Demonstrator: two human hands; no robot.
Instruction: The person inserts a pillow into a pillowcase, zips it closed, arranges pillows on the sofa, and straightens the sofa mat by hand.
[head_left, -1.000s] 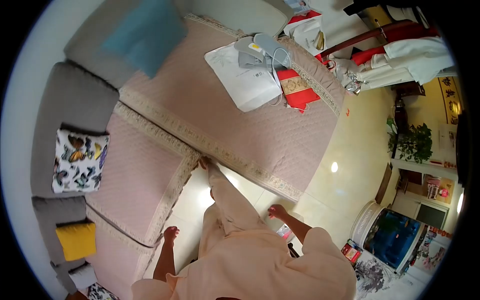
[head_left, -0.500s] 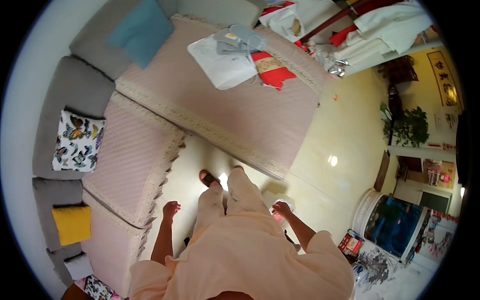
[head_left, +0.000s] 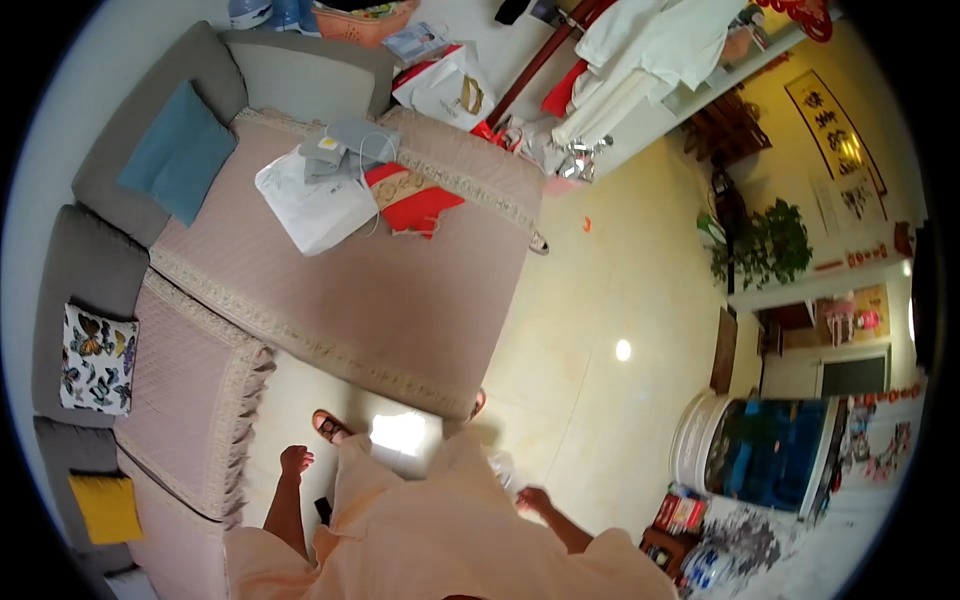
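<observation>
My left hand hangs at my side over the floor, its fingers loosely bent and apart, with nothing in it. On the other side, my right hand hangs low with loosely curled fingers, and I see nothing held. A whitish plastic bag is near that hand, partly hidden by my leg; they look apart. On the pink-covered sofa ahead lie a white bag, grey folded cloth and a red item with a gold band.
Cushions line the grey sofa back at left. White clothes hang at the top beside a white paper bag. A plant, a fish tank and red boxes stand at right. Tiled floor runs between.
My view has turned and moved, so the sofa and its bags sit further left and lower. Both hands still hang at my sides, slightly shifted by my step.
</observation>
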